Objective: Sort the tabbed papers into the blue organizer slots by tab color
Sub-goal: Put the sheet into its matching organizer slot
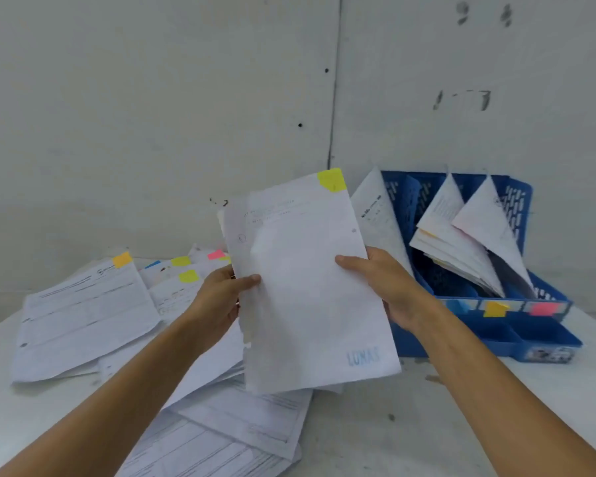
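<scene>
The person is holding a thin sheaf of white paper sheets (307, 287) above the counter, just left of the blue perforated plastic organizer (516, 201), with its yellow sticky tab (331, 180) showing at the far right corner. The left hand (221, 297) is pinching the left edge, with the thumb lying on the front and the fingers hidden behind. The right hand (389, 290) is doing the same at the right edge, so each grip is closing on the sheaf and nothing else. The sheaf is looking light, limp and easily creased, and more than one sheet seems to be in it, so the layers are likely to slide apart unless pinched together. Holding both long edges around mid-height is keeping it flat; for dropping it into a slot, a hold nearer the tabbed end would probably steady it better. The organizer is standing on the right with filed white papers (461, 235) leaning in its slots and an orange label (494, 308) and a pink label (542, 308) on its near rim; no yellow label is showing. Loose tabbed papers (83, 315) are lying scattered to the left on the pale grey counter (393, 425), and a scuffed off-white panel wall (152, 98) is rising just behind.
</scene>
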